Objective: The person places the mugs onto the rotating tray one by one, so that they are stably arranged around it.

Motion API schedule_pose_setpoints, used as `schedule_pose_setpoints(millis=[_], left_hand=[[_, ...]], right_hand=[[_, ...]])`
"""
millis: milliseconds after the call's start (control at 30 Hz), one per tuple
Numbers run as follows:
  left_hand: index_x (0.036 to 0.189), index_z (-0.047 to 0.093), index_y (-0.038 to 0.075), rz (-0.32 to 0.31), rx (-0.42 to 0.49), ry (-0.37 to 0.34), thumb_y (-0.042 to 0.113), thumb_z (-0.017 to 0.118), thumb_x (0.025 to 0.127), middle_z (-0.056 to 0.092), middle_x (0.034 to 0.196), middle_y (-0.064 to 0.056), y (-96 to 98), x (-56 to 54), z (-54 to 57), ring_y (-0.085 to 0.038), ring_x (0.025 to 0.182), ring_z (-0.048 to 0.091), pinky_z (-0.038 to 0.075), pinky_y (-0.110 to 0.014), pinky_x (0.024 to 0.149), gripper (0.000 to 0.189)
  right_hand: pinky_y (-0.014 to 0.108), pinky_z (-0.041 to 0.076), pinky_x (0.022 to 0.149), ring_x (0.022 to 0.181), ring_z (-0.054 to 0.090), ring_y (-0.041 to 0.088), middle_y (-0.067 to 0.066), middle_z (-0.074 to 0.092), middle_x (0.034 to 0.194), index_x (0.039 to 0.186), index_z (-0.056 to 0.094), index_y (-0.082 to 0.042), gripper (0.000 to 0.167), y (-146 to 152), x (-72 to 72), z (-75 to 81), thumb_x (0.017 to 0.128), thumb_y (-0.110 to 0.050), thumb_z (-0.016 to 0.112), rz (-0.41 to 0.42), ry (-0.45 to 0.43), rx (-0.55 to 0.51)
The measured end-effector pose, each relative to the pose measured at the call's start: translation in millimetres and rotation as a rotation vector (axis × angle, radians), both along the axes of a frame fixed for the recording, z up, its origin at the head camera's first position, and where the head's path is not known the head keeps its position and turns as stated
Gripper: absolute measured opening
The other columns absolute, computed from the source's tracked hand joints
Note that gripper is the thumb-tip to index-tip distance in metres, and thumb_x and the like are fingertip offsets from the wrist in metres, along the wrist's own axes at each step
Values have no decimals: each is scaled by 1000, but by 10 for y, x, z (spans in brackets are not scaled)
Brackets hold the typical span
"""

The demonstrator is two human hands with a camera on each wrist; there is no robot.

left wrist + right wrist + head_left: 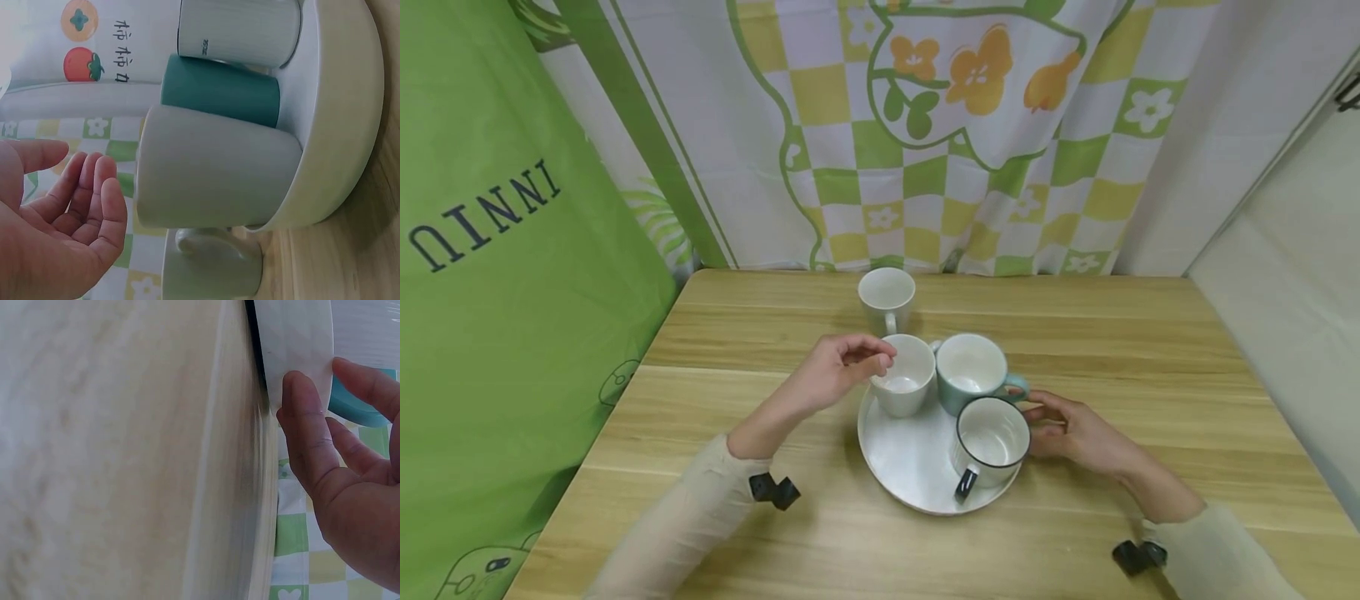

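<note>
A round white tray (891, 467) carries three mugs: a plain white mug (898, 406), a teal mug (952, 397) with a white inside, and a white mug with a black rim (996, 437) and black handle. My left hand (838, 371) hovers by the plain mug's rim, fingers loosely bent; the left wrist view shows a gap between this hand (69, 219) and the mug (212, 169). On the tray's right side, my right hand (1078, 433) has its fingers (306, 406) against the tray's side (297, 337), below the teal handle (356, 406).
Behind the tray, another white mug (886, 292) stands on the wooden table (760, 533), its handle towards me. A checked, flowered curtain (940, 183) hangs at the table's back edge, and a green cloth (512, 333) hangs on the left.
</note>
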State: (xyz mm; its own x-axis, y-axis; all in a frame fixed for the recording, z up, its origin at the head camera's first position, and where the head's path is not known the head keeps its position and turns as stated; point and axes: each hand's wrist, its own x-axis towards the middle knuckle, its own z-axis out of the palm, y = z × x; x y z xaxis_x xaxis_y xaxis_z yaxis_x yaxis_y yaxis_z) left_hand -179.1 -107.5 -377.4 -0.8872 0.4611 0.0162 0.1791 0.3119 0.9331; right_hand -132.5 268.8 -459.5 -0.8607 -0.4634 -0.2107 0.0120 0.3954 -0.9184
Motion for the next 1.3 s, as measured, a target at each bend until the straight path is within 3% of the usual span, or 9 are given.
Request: schedule_pose_setpoints(millis=[133,233,433,533,700,867,1000,1133,1300], left_hand=[[117,68,0,26,6,-18,16,62,99,70,110,-24,-12,-74,-12,-18,90,65,56,-48,87,25],[118,68,0,41,15,-20,16,62,99,69,111,-26,-23,-144,-35,-27,94,66,56,-51,88,26],[118,67,-2,68,30,-21,19,63,99,69,112,-25,-59,-287,-96,-41,101,65,58,-31,79,29],[117,68,0,83,27,-8,20,63,98,70,110,-22,-74,-350,-125,-33,97,66,58,-30,78,28],[114,70,4,112,13,10,22,64,98,72,108,-14,-96,-442,-159,-16,90,66,58,-47,83,25],[116,69,4,109,5,-3,25,66,98,72,108,-14,-106,-531,-205,-22,94,68,58,-39,80,27],[116,70,7,134,-11,-36,27,65,98,71,108,-12,-89,-599,-257,-25,98,68,59,-44,83,27],[116,70,6,168,-4,-76,24,65,98,70,108,-13,-55,-657,-308,-22,96,67,57,-52,89,26],[116,70,3,192,-3,-102,21,65,98,70,107,-17,-8,-737,-397,-16,90,66,58,-50,88,26]], right_hand=[[21,53,85,113,66,32,33,54,136,152,27,6,78,-4,1,4,92,-15,72,-1,-7,7],[20,53,85,114,65,33,33,53,137,152,26,6,79,-4,-1,5,92,-15,72,-3,-12,11],[21,53,85,113,66,30,33,53,137,153,26,6,80,-9,-3,4,91,-15,72,-6,-29,2],[21,54,85,112,66,28,34,52,137,152,25,7,80,-10,-5,0,91,-14,72,-6,-38,-9],[21,54,85,109,66,22,34,52,137,152,25,7,80,-9,-9,-7,91,-13,72,-6,-40,-16],[22,54,85,110,66,24,34,52,137,153,26,6,79,-9,-7,-7,91,-13,72,-10,-39,-6],[23,53,86,113,65,29,33,52,138,153,26,5,78,-10,-5,-1,92,-14,71,-14,-28,14],[25,54,87,113,65,31,33,52,138,153,26,4,78,-12,-4,6,92,-14,71,-13,-25,17],[26,54,87,113,65,30,33,52,138,154,27,4,78,-12,-5,7,92,-14,71,-10,-27,21]])
